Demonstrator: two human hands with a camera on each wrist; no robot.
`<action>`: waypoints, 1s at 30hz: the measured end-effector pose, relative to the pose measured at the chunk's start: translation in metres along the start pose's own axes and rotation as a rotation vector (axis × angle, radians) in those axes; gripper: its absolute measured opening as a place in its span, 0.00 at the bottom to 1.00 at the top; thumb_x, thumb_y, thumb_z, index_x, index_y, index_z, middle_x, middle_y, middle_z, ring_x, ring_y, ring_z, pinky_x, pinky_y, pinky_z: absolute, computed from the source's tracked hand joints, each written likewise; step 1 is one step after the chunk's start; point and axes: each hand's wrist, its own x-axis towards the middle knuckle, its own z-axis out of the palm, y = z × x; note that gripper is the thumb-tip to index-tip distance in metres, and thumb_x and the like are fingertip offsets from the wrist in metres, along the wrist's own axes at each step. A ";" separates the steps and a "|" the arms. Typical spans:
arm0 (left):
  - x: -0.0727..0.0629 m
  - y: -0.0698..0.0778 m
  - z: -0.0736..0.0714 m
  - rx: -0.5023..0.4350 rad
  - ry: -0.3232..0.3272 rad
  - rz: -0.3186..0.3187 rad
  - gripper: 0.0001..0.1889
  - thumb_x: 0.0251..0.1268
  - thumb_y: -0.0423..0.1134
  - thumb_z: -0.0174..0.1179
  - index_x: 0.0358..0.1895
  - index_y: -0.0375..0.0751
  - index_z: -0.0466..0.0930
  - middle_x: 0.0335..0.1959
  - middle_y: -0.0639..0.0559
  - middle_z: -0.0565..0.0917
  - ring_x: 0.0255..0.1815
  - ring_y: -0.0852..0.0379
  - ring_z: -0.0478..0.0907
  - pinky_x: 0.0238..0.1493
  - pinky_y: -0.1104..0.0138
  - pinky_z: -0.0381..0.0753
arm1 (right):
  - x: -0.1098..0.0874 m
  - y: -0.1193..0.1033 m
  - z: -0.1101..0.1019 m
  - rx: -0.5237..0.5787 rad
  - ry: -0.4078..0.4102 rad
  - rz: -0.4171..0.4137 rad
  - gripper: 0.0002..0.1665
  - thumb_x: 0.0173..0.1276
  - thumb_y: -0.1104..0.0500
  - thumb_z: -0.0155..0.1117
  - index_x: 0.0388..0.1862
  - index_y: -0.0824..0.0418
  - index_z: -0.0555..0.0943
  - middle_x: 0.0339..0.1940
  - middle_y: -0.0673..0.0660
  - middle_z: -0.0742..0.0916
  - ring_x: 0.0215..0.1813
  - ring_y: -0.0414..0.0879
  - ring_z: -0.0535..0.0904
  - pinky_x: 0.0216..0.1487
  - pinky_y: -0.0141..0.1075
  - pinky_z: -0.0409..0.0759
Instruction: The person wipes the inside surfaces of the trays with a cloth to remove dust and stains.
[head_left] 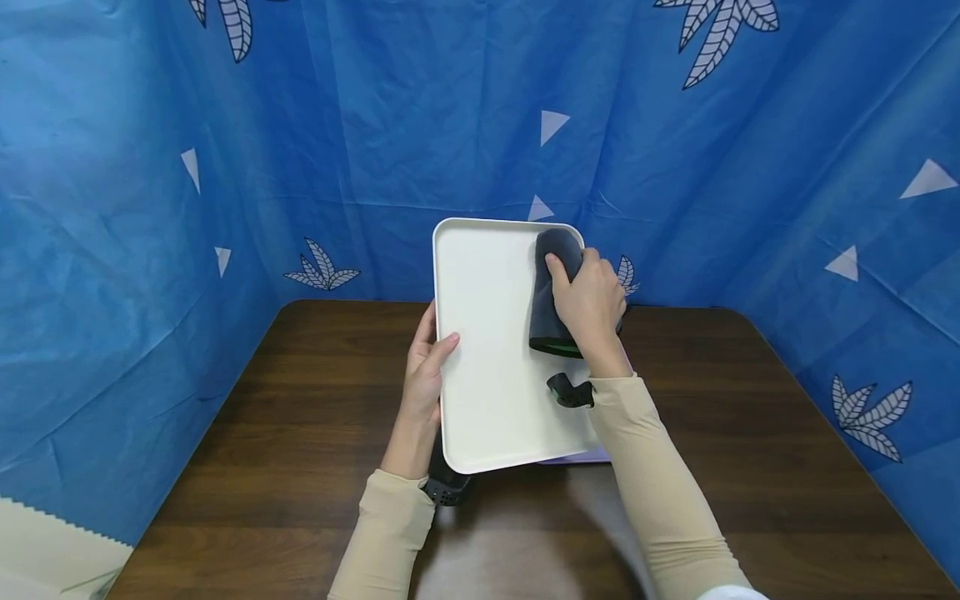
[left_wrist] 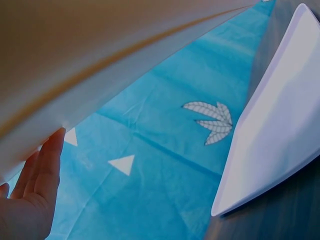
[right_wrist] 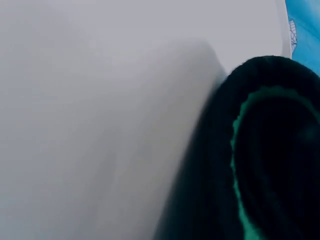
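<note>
A white rectangular tray (head_left: 491, 333) is held up at a tilt over the table, its inner face toward me. My left hand (head_left: 426, 367) grips its left edge, thumb on the inner face and fingers behind; in the left wrist view the fingers of the left hand (left_wrist: 37, 190) press along the underside. In my right hand (head_left: 592, 300) is a folded dark grey cloth (head_left: 551, 292) with a green-stitched edge, held against the tray's upper right part. The right wrist view shows the folded cloth (right_wrist: 215, 150) close up against the tray's white surface (right_wrist: 100, 100).
A second tray, pale purple (head_left: 581, 457), lies on the brown wooden table (head_left: 705, 417) behind and below the white one. Its broad surface (left_wrist: 280, 120) shows in the left wrist view. A blue curtain (head_left: 420, 108) with leaf and triangle prints surrounds the table's back and sides.
</note>
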 end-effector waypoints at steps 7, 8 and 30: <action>-0.001 0.001 0.001 0.016 -0.002 0.001 0.32 0.72 0.23 0.43 0.77 0.46 0.53 0.59 0.54 0.77 0.52 0.60 0.82 0.48 0.68 0.85 | -0.007 -0.007 0.003 0.020 0.001 -0.027 0.37 0.70 0.35 0.54 0.61 0.65 0.74 0.51 0.66 0.82 0.49 0.64 0.79 0.47 0.60 0.76; -0.001 0.001 0.001 0.019 -0.001 0.001 0.32 0.72 0.23 0.43 0.77 0.46 0.53 0.59 0.54 0.77 0.52 0.60 0.82 0.48 0.68 0.84 | -0.008 -0.008 0.004 0.021 -0.001 -0.035 0.37 0.70 0.35 0.54 0.61 0.65 0.74 0.51 0.66 0.82 0.48 0.64 0.79 0.47 0.60 0.76; -0.001 -0.004 0.006 0.016 0.006 -0.035 0.32 0.73 0.26 0.43 0.77 0.50 0.53 0.70 0.52 0.68 0.61 0.61 0.76 0.59 0.70 0.78 | -0.049 -0.054 0.025 0.091 -0.018 -0.229 0.31 0.68 0.37 0.60 0.58 0.58 0.78 0.46 0.61 0.84 0.38 0.59 0.81 0.36 0.51 0.79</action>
